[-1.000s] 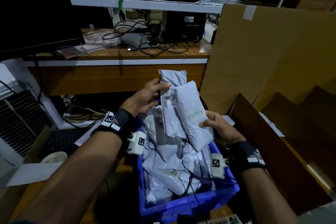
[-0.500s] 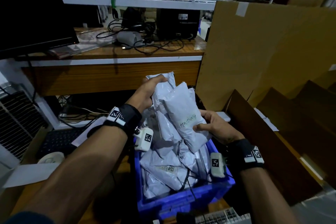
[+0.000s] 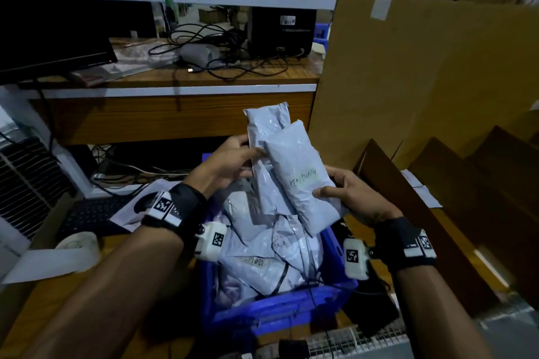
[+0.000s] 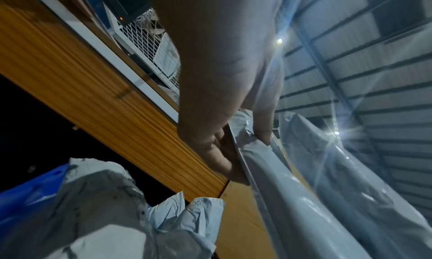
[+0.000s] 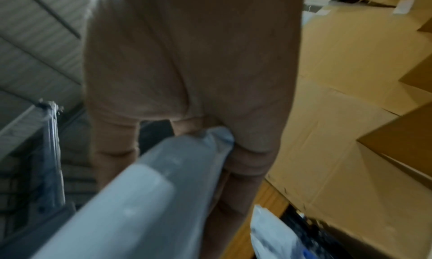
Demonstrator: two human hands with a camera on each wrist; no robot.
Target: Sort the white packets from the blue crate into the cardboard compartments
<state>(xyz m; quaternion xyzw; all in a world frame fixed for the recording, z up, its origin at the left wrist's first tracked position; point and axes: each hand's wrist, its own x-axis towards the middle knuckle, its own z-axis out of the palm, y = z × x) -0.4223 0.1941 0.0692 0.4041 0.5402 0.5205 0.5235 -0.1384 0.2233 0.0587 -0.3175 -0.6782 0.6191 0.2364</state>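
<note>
Two white packets are held up over the blue crate (image 3: 280, 304). My left hand (image 3: 233, 160) pinches the left edge of the rear, longer packet (image 3: 267, 128), thumb on its front; the same packet (image 4: 275, 179) shows in the left wrist view. My right hand (image 3: 347, 192) grips the lower end of the front packet (image 3: 297, 166), which bears the handwritten word PENDING; that packet (image 5: 140, 198) fills the right wrist view. Several more white packets (image 3: 262, 256) lie piled in the crate. The cardboard compartments (image 3: 455, 183) stand to the right.
A tall cardboard sheet (image 3: 423, 67) rises behind the compartments. A wooden desk (image 3: 175, 114) with cables and a black device (image 3: 283, 32) stands behind the crate. A monitor (image 3: 52, 23) is at the upper left, a keyboard (image 3: 90, 216) and tape roll (image 3: 78, 245) at the left.
Both packets stay in my hands above the crate. My left hand has slid down the rear packet's left edge, and more of its top now shows above the front packet.
</note>
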